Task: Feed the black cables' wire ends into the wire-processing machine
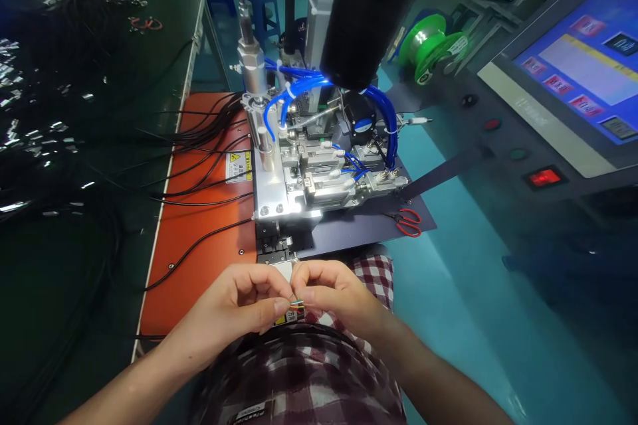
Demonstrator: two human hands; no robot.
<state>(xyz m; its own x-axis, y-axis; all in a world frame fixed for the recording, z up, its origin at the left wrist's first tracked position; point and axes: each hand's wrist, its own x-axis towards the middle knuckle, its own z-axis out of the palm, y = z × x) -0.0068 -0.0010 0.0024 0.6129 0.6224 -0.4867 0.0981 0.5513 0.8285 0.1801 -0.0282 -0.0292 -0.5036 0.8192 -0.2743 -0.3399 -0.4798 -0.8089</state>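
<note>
Thin coloured wires (297,303) show between my fingertips, just in front of the machine's near edge. My left hand (252,302) is closed, its thumb and fingers pinching the wires from the left. From the right, my right hand (331,292) pinches them too, its fingertips nearly touching those of my left hand. Behind my hands stands a metal machine (279,196) with blue air tubes (309,84). Several black cables (204,236) run left from it over an orange plate (199,259).
Red-handled scissors (409,222) lie on the dark plate at the machine's right. A control panel with a screen (573,86) stands at the right. A green spool (428,46) is behind. Cable bundles (94,13) cover the dark table at the left.
</note>
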